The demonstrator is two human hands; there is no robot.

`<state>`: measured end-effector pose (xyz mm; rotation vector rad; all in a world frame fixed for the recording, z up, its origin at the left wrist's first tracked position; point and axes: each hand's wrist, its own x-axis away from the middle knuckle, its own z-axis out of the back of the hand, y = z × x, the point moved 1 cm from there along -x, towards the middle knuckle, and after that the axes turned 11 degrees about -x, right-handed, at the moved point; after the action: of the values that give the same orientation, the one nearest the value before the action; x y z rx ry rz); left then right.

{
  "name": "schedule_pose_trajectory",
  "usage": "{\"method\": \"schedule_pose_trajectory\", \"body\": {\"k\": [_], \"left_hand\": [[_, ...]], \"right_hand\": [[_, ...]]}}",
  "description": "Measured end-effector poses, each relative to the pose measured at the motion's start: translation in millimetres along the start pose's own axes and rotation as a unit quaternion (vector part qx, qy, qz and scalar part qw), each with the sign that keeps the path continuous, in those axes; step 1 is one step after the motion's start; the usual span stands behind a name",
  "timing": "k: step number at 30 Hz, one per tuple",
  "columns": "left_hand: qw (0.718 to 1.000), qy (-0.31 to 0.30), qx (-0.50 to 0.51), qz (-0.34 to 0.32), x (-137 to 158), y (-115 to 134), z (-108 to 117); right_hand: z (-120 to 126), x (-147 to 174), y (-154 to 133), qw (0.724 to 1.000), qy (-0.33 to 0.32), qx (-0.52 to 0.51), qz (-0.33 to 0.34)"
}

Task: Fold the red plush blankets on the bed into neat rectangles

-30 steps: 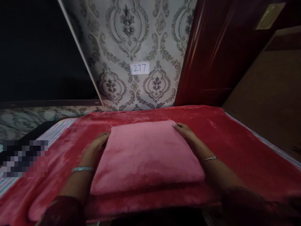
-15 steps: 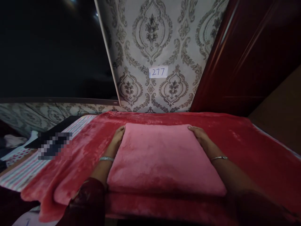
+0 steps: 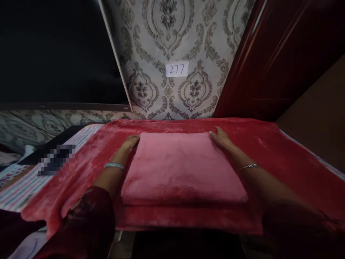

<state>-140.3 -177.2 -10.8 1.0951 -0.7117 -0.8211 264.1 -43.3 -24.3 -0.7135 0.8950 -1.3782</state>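
Note:
A folded pink plush blanket [image 3: 183, 165] lies flat on a red plush cover [image 3: 258, 158], in the middle of the view. At its far left corner is my left hand [image 3: 130, 142]. The fingers point forward along the edge, seemingly loosened, and some are hidden. My right hand [image 3: 222, 138] is beside the far right corner, fingers apart, with the thumb side close to the blanket's edge. Both forearms run along the blanket's sides, each with a bracelet at the wrist.
A large dark screen [image 3: 59, 54] stands at the back left, and a dark red glossy panel [image 3: 256, 61] at the back right. Patterned wallpaper bears a paper label [image 3: 177, 69] reading 277. Striped cloth [image 3: 24, 190] shows at left, near a blurred-out patch.
The blanket now rests lower on the red cover. My right hand has opened away from its corner, and my left hand has shifted outward from its side. The view has tilted slightly down.

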Motion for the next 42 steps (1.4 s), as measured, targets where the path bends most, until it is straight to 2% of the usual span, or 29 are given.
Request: {"method": "schedule_pose_trajectory", "body": {"k": [2, 4, 5, 6, 8, 9, 11, 14, 19, 23, 26, 29, 33, 35, 39, 42], "left_hand": [[0.999, 0.022, -0.036, -0.029, 9, 8, 2], [0.984, 0.013, -0.139, -0.112, 23, 17, -2], [0.961, -0.008, -0.219, -0.168, 32, 20, -6], [0.924, -0.036, -0.308, -0.222, 41, 22, -12], [0.829, -0.086, -0.471, -0.289, 59, 21, -24], [0.794, -0.096, -0.524, -0.292, 66, 18, -29], [0.759, -0.094, -0.585, -0.268, 74, 8, -37], [0.759, -0.068, -0.603, -0.236, 73, -8, -43], [0.768, -0.047, -0.582, -0.264, 67, -24, -44], [0.787, -0.077, -0.555, -0.261, 58, -23, -38], [0.784, -0.124, -0.554, -0.251, 59, -12, -29], [0.77, -0.114, -0.574, -0.255, 87, 2, -27], [0.738, -0.092, -0.56, -0.365, 154, 3, -46], [0.73, -0.086, -0.56, -0.382, 178, -8, -60], [0.733, -0.057, -0.569, -0.369, 188, -34, -76], [0.726, -0.055, -0.575, -0.374, 182, -39, -77]], "right_hand": [[-1, 25, -14, 0.989, -0.02, 0.077, 0.124], [-6, 58, -25, 0.957, -0.073, 0.158, 0.233], [-9, 75, -28, 0.942, -0.098, 0.191, 0.259], [-12, 89, -30, 0.93, -0.118, 0.222, 0.269], [-16, 107, -29, 0.912, -0.147, 0.28, 0.26], [-17, 109, -26, 0.906, -0.156, 0.304, 0.248], [-19, 104, -19, 0.899, -0.164, 0.338, 0.225], [-21, 88, -4, 0.903, -0.146, 0.343, 0.212], [-26, 80, 16, 0.916, -0.112, 0.3, 0.241], [-25, 77, 15, 0.922, -0.127, 0.274, 0.241], [-16, 80, 3, 0.922, -0.16, 0.286, 0.205], [-7, 108, -15, 0.92, -0.172, 0.302, 0.179], [-9, 172, -27, 0.899, -0.144, 0.307, 0.277], [-14, 197, -20, 0.894, -0.133, 0.316, 0.288], [-24, 211, -1, 0.9, -0.113, 0.32, 0.275], [-27, 206, 4, 0.901, -0.102, 0.314, 0.282]]}}
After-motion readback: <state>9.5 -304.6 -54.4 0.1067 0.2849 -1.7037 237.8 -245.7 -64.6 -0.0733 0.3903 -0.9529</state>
